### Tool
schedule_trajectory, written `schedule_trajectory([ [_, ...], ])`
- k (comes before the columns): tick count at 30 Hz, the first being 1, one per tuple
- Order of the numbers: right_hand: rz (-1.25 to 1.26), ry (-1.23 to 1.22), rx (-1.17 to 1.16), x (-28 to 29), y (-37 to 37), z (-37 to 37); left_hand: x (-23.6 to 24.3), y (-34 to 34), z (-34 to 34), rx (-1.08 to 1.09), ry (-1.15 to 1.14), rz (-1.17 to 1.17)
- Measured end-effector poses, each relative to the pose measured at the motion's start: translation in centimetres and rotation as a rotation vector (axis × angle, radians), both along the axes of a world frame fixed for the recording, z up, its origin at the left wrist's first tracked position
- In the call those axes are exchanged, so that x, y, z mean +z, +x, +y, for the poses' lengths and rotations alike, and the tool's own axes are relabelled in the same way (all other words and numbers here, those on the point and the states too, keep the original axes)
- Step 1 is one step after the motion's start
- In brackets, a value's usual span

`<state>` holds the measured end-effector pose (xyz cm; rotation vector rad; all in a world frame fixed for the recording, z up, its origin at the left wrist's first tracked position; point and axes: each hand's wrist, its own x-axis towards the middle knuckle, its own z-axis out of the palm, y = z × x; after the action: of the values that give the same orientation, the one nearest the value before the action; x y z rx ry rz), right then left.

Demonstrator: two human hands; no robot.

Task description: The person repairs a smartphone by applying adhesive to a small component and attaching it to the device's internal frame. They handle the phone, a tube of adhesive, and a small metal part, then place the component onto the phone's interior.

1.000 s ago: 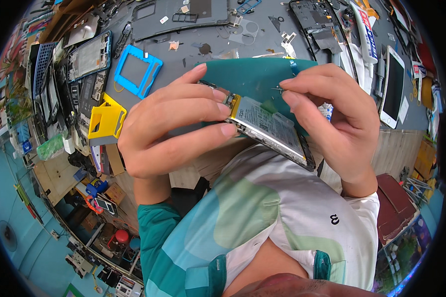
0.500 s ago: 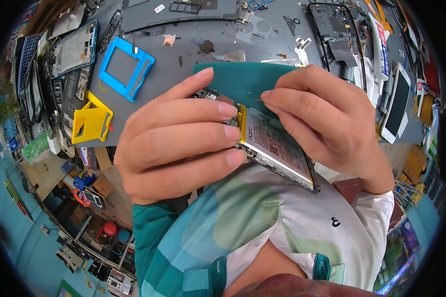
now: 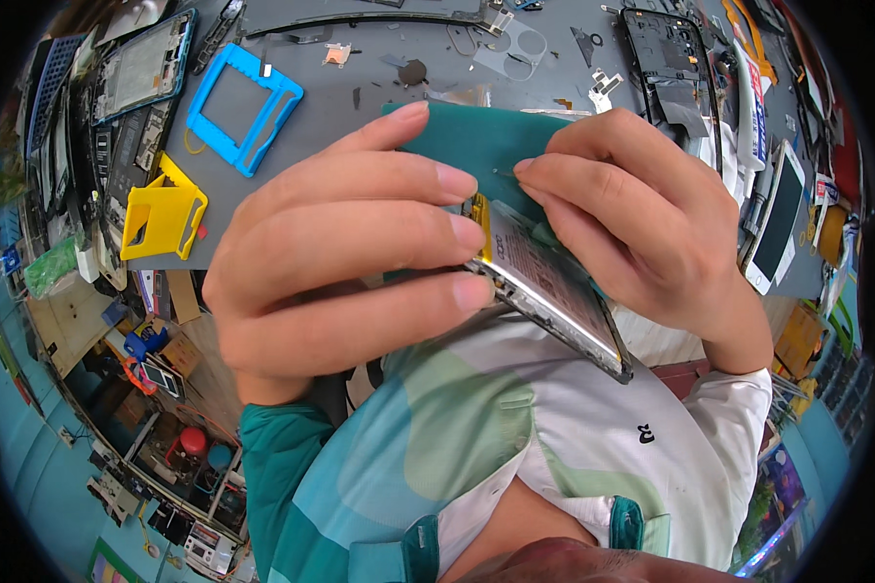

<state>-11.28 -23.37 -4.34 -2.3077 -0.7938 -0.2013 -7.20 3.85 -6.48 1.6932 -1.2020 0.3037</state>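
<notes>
Two hands share one opened smartphone with an exposed silver battery [image 3: 554,282], held close above the person's chest, near the front edge of the grey work mat [image 3: 360,107]. One teal back cover [image 3: 496,146] is hinged up from the phone's far side, rising between the two hands.

The left hand [image 3: 331,262] comes in from the lower left with its palm turned down. Its four fingers lie stacked and almost straight, pointing right, their tips resting on the left end of the phone beside a small yellow tab; the fingers are clamped around that end, and the thumb is hidden beneath. The right hand [image 3: 642,223] comes in from the lower right, wrist bent, with its fingers curled leftward over the phone's far edge. Its index fingertip and thumb are pinched together at the lower edge of the teal cover, though what sits between them is too small to tell.

On the mat, far left, lie one blue square plastic frame [image 3: 243,102] and, nearer, one yellow folding plastic stand [image 3: 160,214]. One dark stripped phone chassis [image 3: 671,53] lies far right, and one white-edged phone with a black screen [image 3: 776,219] stands at the right. Two more opened handsets [image 3: 136,87] lie at the far left edge.
</notes>
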Motion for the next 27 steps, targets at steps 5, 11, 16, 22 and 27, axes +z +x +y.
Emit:
schedule_trajectory([
  [5,-0.022,0.02,-0.003,-0.3,0.1,0.1,-0.3,-0.6,-0.3,0.047,-0.026,0.011],
  [11,-0.042,0.045,-0.015,-0.7,0.2,0.1,-0.7,-0.3,-0.2,0.028,-0.031,-0.026],
  [16,-0.036,0.048,-0.006,-0.8,0.1,-0.1,-0.8,-0.1,0.1,-0.013,-0.019,-0.043],
  [22,-0.016,0.039,0.005,-0.8,0.1,-0.2,-0.7,0.4,0.5,-0.071,-0.013,-0.047],
  [27,-0.036,0.05,0.002,-1.0,0.2,-0.2,-0.6,0.7,0.8,-0.114,0.0,-0.047],
])
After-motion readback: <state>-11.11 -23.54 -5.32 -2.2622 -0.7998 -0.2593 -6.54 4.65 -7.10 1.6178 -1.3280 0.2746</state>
